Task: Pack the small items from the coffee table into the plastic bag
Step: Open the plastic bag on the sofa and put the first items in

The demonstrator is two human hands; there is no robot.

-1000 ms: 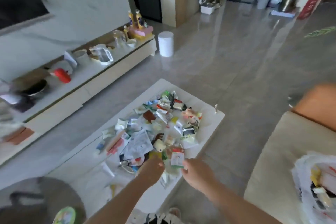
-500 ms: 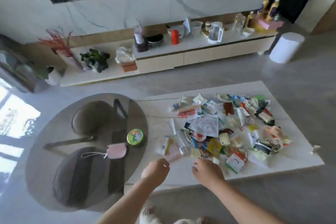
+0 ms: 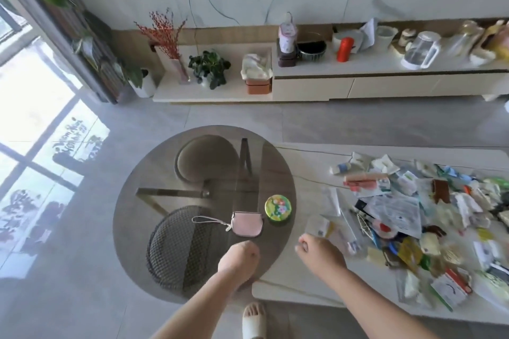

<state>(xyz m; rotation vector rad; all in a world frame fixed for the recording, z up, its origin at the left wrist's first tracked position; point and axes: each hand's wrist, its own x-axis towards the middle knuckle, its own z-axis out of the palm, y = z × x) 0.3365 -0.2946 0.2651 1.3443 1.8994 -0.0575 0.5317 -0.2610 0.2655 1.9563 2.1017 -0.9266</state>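
Both fists curled, empty: left hand [image 3: 239, 255] above pink pouch [image 3: 247, 223], right hand [image 3: 319, 252] near sachet pile [image 3: 413, 217]. Risk: plastic bag unseen; hasty grab could scatter sachets off bench [image 3: 297, 286].

Colourful small items [image 3: 418, 217] lie heaped on the white coffee table [image 3: 300, 281].

Two hands show: the left hand [image 3: 239, 256] and the right hand [image 3: 319, 253]. On the round glass tabletop [image 3: 165, 173] lie one pink pouch [image 3: 247, 223] and, at its 2 o'clock, one green tin [image 3: 277, 207]. The packets [image 3: 399, 209] on the white tabletop [image 3: 297, 283] are too many and too blurred to count.
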